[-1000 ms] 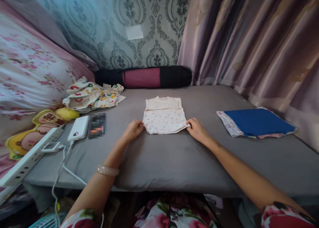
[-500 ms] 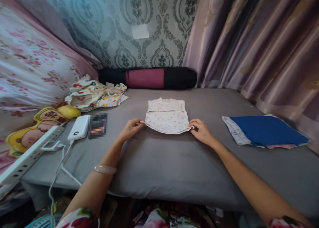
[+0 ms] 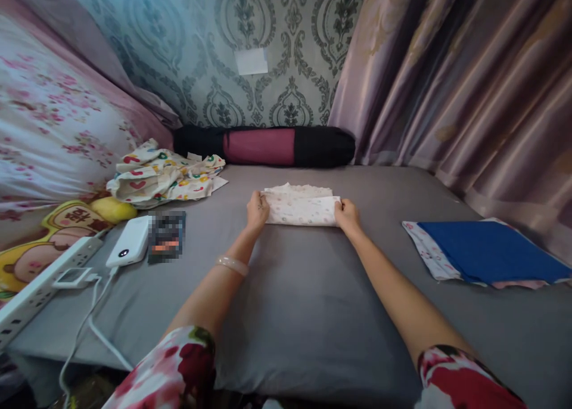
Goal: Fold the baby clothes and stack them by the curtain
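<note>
Fold step | left hand (image 3: pixel 257 209) and right hand (image 3: pixel 347 214): fingers pinching end corners of folded baby garment (image 3: pixel 302 209), mid grey bed (image 3: pixel 286 313) | next: press crease flat, edges aligned.

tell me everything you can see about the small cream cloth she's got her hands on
The cream cloth looks like soft, thin cotton with tiny pastel dots and a scalloped far edge. It lies flat on the grey mattress, folded into a short wide band, with one layer showing beyond the fold. The left hand grips its left end, the right hand its right end.
</note>
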Motion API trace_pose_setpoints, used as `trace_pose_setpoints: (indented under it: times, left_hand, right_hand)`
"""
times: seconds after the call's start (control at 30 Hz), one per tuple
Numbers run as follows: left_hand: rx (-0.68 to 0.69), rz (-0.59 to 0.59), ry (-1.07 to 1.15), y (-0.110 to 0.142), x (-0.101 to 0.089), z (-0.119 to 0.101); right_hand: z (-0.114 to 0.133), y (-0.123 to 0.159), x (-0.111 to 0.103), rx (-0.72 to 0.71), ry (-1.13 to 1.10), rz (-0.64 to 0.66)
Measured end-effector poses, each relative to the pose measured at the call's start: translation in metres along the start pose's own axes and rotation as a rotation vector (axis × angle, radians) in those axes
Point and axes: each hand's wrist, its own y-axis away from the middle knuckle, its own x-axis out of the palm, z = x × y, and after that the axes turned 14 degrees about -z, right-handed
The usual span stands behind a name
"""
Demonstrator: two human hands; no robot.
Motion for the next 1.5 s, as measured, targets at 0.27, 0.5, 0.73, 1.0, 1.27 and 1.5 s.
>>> trace_pose_setpoints:
  times: [0.27, 0.5, 0.73, 1.0, 1.27, 1.5]
  left_hand:
    - [0.056, 0.015, -0.13, -0.008, 0.022, -0.006]
    - [0.128, 0.072, -0.289, -0.022, 0.035, -0.003]
    - [0.104, 0.066, -0.288, -0.031, 0.049, 0.004]
    - [0.1, 0.084, -0.212, -0.037, 0.058, 0.01]
    - [0.038, 0.127, -0.322, -0.036, 0.056, 0.001]
    - [0.027, 0.131, -0.316, -0.036, 0.053, 0.001]
  right_hand:
    - [0.017, -0.013, 0.011, -0.006, 0.196, 0.012]
    - [0.024, -0.027, 0.019, -0.088, 0.289, 0.034]
    - [0.021, -0.042, 0.03, -0.098, 0.301, 0.057]
    - [0.021, -0.045, 0.034, -0.061, 0.315, 0.064]
    - [0.021, -0.045, 0.041, -0.018, 0.342, 0.045]
    - [0.018, -0.05, 0.041, -0.006, 0.326, 0.074]
